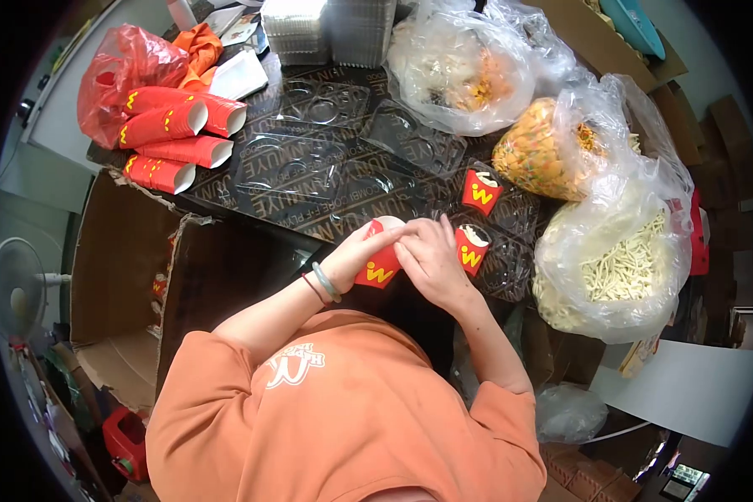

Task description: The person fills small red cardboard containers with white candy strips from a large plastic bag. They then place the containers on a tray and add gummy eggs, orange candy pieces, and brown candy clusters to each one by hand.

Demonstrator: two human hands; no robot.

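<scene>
In front of my body, my left hand (361, 253) is closed round a red french fry box (377, 274) with a yellow logo. From the other side my right hand (428, 258) meets the same box, its curled fingertips at the upper edge and overlapping the left fingers. Just right of that hand, a red fry box with pale sticks (471, 249) rests in a clear plastic tray (510, 266). Farther back stands a similar filled box (481, 191). The inside of the held box is mostly hidden behind my fingers.
Clear moulded trays (289, 166) lie on the black patterned table (309, 219). Stacks of red boxes (176, 151) sit at left beside a red bag (125, 79). At right are plastic bags of pale sticks (623, 268) and orange-yellow pieces (540, 151). A cardboard carton (117, 276) stands lower left.
</scene>
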